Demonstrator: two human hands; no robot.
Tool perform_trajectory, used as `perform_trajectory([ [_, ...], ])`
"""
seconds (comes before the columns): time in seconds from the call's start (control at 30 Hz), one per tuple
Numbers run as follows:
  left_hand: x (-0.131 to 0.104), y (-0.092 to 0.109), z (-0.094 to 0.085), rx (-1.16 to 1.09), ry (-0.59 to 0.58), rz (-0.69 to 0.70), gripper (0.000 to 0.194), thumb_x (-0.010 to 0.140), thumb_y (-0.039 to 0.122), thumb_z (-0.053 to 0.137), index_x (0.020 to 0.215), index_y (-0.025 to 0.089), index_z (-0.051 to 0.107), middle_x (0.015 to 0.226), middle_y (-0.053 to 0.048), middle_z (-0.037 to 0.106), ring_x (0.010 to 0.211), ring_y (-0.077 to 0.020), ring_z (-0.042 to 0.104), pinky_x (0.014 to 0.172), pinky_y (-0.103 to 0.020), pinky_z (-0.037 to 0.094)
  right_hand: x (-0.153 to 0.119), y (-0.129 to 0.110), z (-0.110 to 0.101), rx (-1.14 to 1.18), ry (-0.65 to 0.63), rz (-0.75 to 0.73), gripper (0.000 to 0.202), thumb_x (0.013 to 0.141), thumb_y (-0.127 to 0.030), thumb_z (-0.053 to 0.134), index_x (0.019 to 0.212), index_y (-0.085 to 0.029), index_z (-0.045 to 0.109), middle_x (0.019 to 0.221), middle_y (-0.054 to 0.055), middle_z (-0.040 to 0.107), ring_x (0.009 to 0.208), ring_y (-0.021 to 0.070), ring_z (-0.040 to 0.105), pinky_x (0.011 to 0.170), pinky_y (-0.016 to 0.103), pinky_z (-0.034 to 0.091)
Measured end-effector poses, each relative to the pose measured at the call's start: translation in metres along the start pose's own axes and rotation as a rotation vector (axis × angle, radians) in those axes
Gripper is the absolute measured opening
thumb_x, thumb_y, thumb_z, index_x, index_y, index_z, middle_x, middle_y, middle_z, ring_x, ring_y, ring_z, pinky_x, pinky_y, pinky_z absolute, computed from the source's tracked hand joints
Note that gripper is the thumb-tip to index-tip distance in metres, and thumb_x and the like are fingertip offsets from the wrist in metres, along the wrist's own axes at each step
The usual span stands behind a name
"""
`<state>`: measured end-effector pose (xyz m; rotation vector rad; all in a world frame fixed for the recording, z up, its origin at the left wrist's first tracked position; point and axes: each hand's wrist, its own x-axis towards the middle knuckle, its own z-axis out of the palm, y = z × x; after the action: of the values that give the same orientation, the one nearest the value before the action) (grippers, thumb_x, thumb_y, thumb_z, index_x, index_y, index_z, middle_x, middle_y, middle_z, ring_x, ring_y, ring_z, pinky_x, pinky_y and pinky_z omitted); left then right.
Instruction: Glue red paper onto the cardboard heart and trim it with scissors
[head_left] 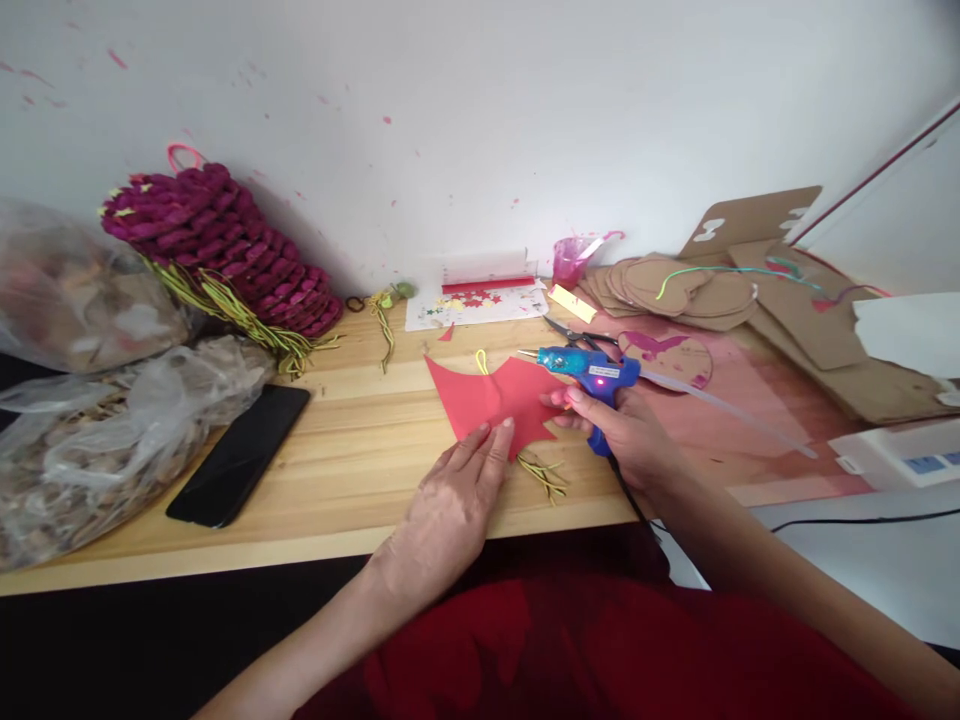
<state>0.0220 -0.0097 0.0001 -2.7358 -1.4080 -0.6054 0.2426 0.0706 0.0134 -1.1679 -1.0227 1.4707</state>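
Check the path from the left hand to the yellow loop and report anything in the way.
Nothing visible blocks it: only red paper lies between the left hand and the yellow loop. The blue glue gun is off to the right.

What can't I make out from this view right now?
All in the head view:
- Red paper: lower part hidden under the left hand.
- Glue gun: part of its handle hidden by the right hand.
- Gun's label: print too small to read.
- Lower plastic bag: contents blurred by cloudy plastic.
- White box: cut off by the right edge.
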Motion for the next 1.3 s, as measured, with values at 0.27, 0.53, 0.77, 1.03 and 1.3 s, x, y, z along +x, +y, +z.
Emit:
perform_trajectory([
  [0.27, 0.012, 0.002, -0.002, 0.11, -0.054, -0.012, 0.072, 0.092, 0.005, 0.046, 0.158, 0.012, 0.019, 0.14, -0.02, 0.06, 0.128, -0.0305, 0.057, 0.096, -0.046, 0.057, 0.001, 0.001, 0.0, 0.009, 0.0, -0.015, 0.029, 0.072, -0.043, 0.083, 0.089, -0.022, 0.071, 0.094, 0.005, 0.076, 0.096, 0.024, 0.072, 0.08, 0.038, 0.061],
  [0.53, 0.02, -0.018, -0.008, -0.169, 0.047, -0.085, 0.068, 0.096, 0.012, 0.05, 0.158, 0.021, 0.024, 0.115, -0.012, 0.072, 0.101, -0.0234, 0.068, 0.088, -0.042, 0.06, 0.013, -0.012, -0.012, 0.025, 0.105, -0.025, 0.031, 0.073, -0.041, 0.083, 0.096, -0.024, 0.072, 0.109, 0.004, 0.073, 0.111, 0.0238, 0.066, 0.077, 0.032, 0.062],
  [0.77, 0.042, -0.037, -0.009, -0.3, 0.037, -0.126, 0.051, 0.094, 0.012, 0.054, 0.144, 0.018, 0.048, 0.108, -0.011, 0.072, 0.095, -0.0213, 0.069, 0.088, -0.042, 0.059, 0.027, -0.029, -0.022, -0.102, -0.042, 0.069, 0.034, 0.076, -0.044, 0.08, 0.103, -0.025, 0.073, 0.112, 0.008, 0.074, 0.099, 0.0246, 0.071, 0.047, 0.023, 0.051],
  [1.03, 0.095, -0.049, -0.001, -0.324, -0.04, -0.009, 0.067, 0.082, -0.005, 0.04, 0.144, 0.02, 0.049, 0.132, -0.014, 0.057, 0.11, -0.0207, 0.064, 0.095, -0.039, 0.056, 0.022, -0.031, -0.016, 0.131, -0.151, 0.149, 0.025, 0.077, -0.044, 0.076, 0.089, -0.023, 0.068, 0.097, 0.008, 0.079, 0.082, 0.0221, 0.074, 0.058, 0.029, 0.054],
  [1.3, 0.089, -0.057, -0.006, -0.462, -0.032, -0.061, 0.031, 0.083, 0.001, 0.049, 0.103, 0.02, 0.064, 0.098, -0.005, 0.064, 0.087, -0.0155, 0.063, 0.083, -0.032, 0.055, 0.003, -0.036, -0.013, 0.102, -0.19, 0.162, 0.03, 0.075, -0.044, 0.081, 0.094, -0.024, 0.069, 0.092, 0.006, 0.078, 0.086, 0.0249, 0.075, 0.058, 0.028, 0.055],
])
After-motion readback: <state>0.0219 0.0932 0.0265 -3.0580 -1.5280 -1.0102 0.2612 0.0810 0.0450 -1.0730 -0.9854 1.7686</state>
